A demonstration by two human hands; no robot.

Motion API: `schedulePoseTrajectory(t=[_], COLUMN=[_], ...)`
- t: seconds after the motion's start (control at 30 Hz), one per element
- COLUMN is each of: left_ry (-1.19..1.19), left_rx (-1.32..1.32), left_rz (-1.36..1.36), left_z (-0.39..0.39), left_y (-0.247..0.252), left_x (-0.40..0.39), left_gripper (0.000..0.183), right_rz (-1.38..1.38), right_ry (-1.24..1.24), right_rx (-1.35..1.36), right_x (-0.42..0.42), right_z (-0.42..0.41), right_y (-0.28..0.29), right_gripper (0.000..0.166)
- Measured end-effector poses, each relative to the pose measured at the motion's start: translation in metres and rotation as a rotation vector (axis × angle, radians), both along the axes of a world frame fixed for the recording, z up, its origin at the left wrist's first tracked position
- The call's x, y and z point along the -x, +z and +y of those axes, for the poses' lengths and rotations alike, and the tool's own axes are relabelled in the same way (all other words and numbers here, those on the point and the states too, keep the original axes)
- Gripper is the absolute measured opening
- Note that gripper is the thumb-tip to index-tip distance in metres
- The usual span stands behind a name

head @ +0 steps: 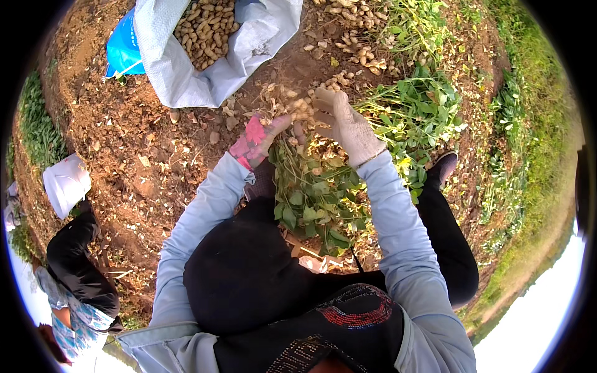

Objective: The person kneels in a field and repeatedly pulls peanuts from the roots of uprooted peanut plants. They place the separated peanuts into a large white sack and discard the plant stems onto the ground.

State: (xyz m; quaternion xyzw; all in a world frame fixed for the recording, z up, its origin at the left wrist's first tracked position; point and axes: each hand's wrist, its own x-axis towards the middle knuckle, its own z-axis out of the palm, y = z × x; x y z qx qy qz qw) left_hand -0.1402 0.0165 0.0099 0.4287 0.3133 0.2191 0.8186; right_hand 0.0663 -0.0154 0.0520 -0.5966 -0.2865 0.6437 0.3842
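Observation:
My left hand [261, 137], in a glove with a pink floral cuff, grips a peanut plant by its stems. The plant's green leaves [310, 198] hang towards me between my knees. At its root end, a cluster of peanut pods [302, 109] shows just beyond my left fingers. My right hand [346, 123], in a cream knit glove, is beside these pods with its fingers extended and somewhat apart. I see nothing held in it; whether its fingertips touch the pods is unclear.
A white woven sack [186, 88] with peanuts [205, 32] stands ahead, beside a blue bag [123, 46]. Pulled peanut plants [415, 107] and loose pods [357, 14] lie to the right. At left are a white bucket [67, 185] and another person [79, 275].

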Motion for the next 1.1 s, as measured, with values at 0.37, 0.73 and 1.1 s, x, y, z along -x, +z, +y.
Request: schedulePoseTrajectory(t=[0.37,0.73,1.1], left_ry=[0.029,0.308,0.375], left_rx=[0.117,-0.001,-0.154], left_rz=[-0.185,0.144,0.058], left_z=[-0.011,-0.029,-0.037], left_y=[0.005,-0.066,-0.072], left_x=[-0.002,0.001,-0.023], left_gripper=[0.033,0.029,0.039], right_rz=[0.018,-0.214,-0.543], right_ry=[0.265,0.105,0.072], right_rx=[-0.03,-0.329,-0.159], right_x=[0.02,0.032,0.055], right_z=[0.044,0.018,0.031], right_y=[0.003,-0.01,-0.001], right_gripper=[0.03,0.037,0.038])
